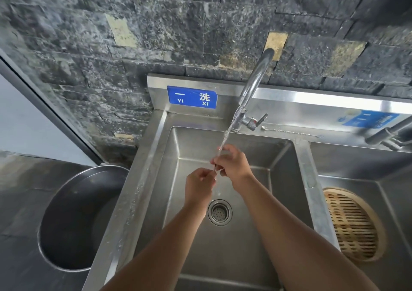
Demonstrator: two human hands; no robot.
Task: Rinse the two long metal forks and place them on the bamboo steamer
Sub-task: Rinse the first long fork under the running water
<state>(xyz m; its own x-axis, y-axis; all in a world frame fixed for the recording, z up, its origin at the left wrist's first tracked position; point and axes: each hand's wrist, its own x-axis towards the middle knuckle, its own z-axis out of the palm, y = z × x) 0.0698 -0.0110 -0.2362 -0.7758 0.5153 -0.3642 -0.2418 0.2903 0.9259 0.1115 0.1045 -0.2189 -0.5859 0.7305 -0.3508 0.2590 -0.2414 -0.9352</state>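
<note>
Both my hands meet under the running water in the left sink basin [191, 148]. My right hand [233, 164] and my left hand [199, 185] pinch a thin metal fork [214, 168], of which only a short dark sliver shows between the fingers. A second long twisted metal fork [289, 132] lies on the ledge behind the basins, right of the tap. The bamboo steamer [353, 224] sits in the right basin with nothing on its slats.
The curved tap [256, 83] pours a stream of water [227, 134] onto my hands, above the drain [219, 212]. A second tap handle [388, 134] juts in at the right. A large dark round pot [73, 219] stands left of the sink. A stone wall rises behind.
</note>
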